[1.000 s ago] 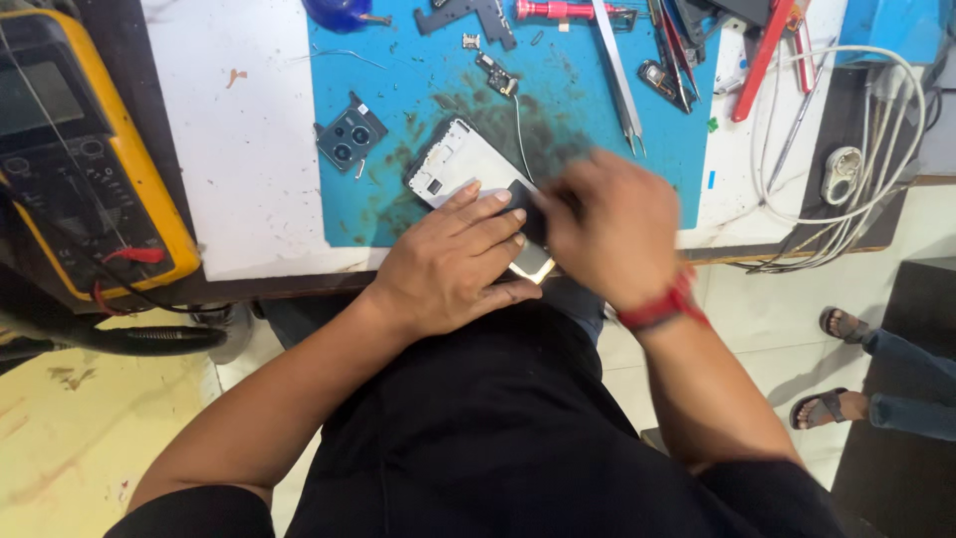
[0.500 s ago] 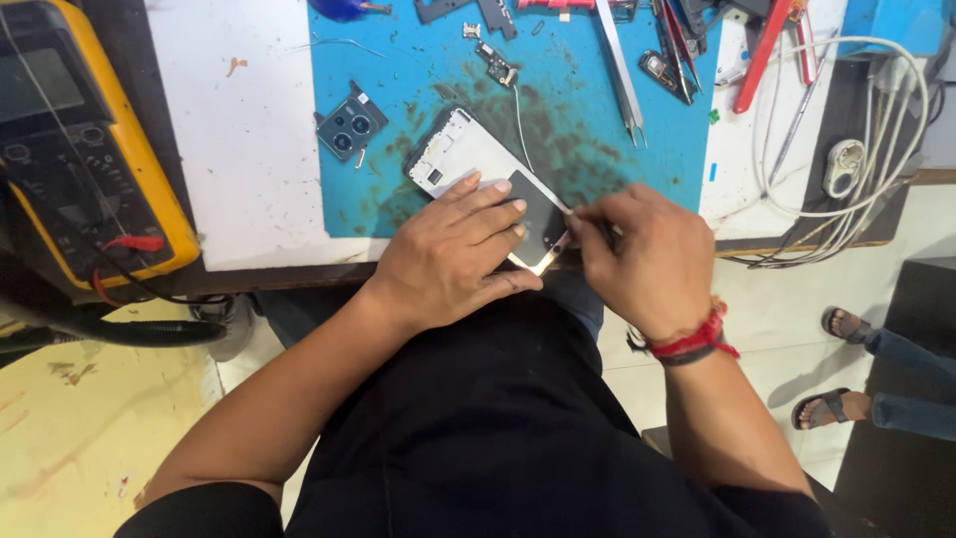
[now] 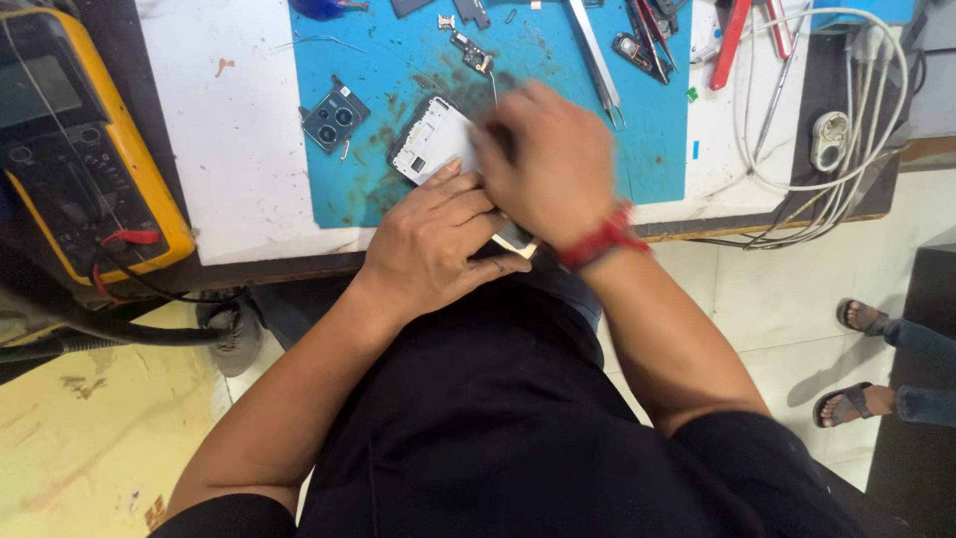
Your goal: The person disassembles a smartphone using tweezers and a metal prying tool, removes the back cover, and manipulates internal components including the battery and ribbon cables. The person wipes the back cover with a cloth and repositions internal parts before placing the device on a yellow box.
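Lying at the near edge of the blue work mat, the opened smartphone shows its white inner frame, with one end jutting past the bench edge under the hands. To the far left, the yellow multimeter sits with red and black leads. The left hand presses flat on the phone, fingers extended and together, pinning it down. The right hand, a red thread band at its wrist, curls over the phone's middle, blurred; what it grips cannot be told. Beside the phone rests a small camera module, and steel tweezers lie farther up the mat.
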